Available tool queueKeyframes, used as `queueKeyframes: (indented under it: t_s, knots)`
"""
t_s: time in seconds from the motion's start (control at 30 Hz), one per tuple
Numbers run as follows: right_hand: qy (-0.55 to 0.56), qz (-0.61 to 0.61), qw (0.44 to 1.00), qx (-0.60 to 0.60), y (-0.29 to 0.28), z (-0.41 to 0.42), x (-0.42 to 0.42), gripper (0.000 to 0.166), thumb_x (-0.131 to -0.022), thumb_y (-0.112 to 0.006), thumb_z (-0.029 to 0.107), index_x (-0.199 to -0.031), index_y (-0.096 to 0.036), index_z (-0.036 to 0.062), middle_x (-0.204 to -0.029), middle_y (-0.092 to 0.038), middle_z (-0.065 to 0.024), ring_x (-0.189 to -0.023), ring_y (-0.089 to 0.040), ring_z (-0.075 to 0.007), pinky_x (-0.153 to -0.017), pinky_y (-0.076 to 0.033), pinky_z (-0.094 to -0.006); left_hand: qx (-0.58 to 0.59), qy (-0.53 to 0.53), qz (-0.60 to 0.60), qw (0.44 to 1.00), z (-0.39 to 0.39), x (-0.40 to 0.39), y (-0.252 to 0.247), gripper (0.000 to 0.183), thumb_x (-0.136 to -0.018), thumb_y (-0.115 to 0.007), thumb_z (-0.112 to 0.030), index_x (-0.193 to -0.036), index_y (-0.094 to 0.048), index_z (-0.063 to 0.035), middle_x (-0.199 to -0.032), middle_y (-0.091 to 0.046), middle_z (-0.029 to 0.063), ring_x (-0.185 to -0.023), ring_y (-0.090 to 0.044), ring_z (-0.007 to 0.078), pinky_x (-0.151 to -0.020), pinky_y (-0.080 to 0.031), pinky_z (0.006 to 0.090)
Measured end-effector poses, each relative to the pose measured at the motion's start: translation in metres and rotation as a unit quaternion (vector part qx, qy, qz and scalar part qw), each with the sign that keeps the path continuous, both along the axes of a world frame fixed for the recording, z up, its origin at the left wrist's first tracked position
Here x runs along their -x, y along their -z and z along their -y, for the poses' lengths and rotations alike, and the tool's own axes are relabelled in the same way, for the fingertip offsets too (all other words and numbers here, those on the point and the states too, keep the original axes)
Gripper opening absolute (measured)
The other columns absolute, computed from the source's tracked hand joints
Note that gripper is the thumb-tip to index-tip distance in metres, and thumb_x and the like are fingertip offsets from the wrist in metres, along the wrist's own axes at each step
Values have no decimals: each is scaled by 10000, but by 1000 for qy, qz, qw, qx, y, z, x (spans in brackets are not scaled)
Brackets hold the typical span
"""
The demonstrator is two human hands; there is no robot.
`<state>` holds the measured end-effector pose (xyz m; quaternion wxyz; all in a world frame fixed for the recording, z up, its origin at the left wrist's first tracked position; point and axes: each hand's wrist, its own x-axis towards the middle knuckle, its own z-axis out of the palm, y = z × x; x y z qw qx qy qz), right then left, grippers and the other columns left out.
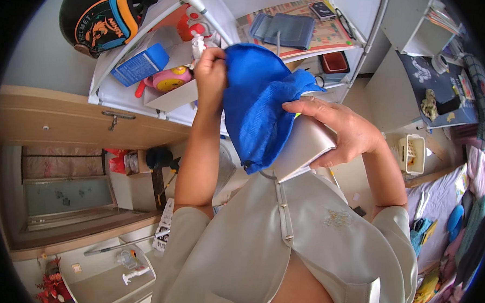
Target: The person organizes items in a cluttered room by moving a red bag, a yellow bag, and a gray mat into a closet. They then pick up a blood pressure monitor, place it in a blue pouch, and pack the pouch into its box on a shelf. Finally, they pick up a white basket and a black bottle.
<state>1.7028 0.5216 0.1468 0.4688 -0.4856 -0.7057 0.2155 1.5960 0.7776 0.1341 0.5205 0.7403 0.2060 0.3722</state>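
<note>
My left hand (211, 77) has its fingers closed on the edge of a blue cloth (256, 106). The cloth hangs in folds before my chest, partly over a white, flat-sided, box-like item (305, 146). My right hand (343, 126) grips that item from the right, thumb underneath and fingers on top. Its fingertips also touch the cloth's right edge. What the cloth covers of the white item cannot be seen.
Ahead stands a white shelf rack with a blue box (141, 65), a pink toy (168, 79) and a grey-blue wallet (288, 31). A black helmet (99, 25) is at upper left, beside a wooden door (82, 118). To the right are a desk (416, 79) and a cream basket (412, 154).
</note>
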Motion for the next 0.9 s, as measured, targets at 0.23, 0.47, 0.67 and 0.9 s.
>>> queueKeyframes:
  t_s: [0.23,0.47,0.67,0.9]
  knots:
    - [114,30,992,41,3,17,-6,767,-487,-786,147,-1195,-508,44,-1113,-493,-134,-979,-514,-304,-827,-424,-348,-147,230,-68,960,64,23,-41,156,-804,-593,-103,-937,-598,-21,-907,-580,69,-763,-568,135,-673,-468,278]
    - [71,97,985,127,7,8,10,637,-585,-708,151,-1174,-496,39,-1199,-469,-74,-916,-562,-312,-775,-463,-386,-11,270,-142,952,90,21,3,236,-831,-590,-214,-755,-555,7,-578,-503,19,-562,-428,52,-484,-377,258]
    - [121,82,980,132,32,10,2,673,-567,-720,160,-1189,-494,40,-1246,-443,-118,-1004,-540,-317,-840,-447,-372,39,125,-139,982,49,11,42,180,-857,-542,-144,-782,-575,17,-618,-551,64,-573,-457,69,-494,-391,263]
    - [178,-73,971,138,66,21,-38,729,-551,-734,106,-1220,-470,-9,-1268,-418,-158,-1114,-480,-279,-923,-390,-327,-34,37,-126,991,20,17,37,205,-795,-608,-115,-947,-545,7,-772,-609,91,-695,-592,164,-622,-466,266]
